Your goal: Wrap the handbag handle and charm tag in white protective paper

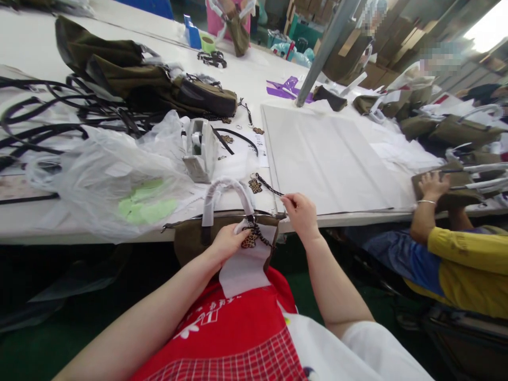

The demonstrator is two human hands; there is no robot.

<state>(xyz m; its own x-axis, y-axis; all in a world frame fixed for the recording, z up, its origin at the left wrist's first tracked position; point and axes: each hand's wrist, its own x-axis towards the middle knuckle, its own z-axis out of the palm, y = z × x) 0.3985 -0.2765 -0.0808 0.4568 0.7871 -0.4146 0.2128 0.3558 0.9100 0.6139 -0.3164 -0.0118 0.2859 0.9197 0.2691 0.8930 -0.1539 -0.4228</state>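
An olive-brown handbag point(188, 241) leans between my lap and the table edge, its arched handle point(228, 185) wrapped in clear plastic. My left hand point(228, 244) is closed at the bag's front, thumb on a leopard-print charm point(249, 239) that hangs on a dark braided cord near the handle's base. White paper point(244, 272) lies under this charm. To the right, my right hand point(300, 214) pinches the end of a dark braided strap point(268, 183). That strap stretches across the table to a second leopard-print charm point(254, 185) with a metal ring.
A tape dispenser point(198, 151) and a crumpled plastic bag point(107, 174) stand left of the handbag. Behind them lie stacked olive bags point(159, 79) and black straps point(39, 111). A metal post point(325, 50) rises from the table. A co-worker's hand point(434, 185) rests on another bag at right.
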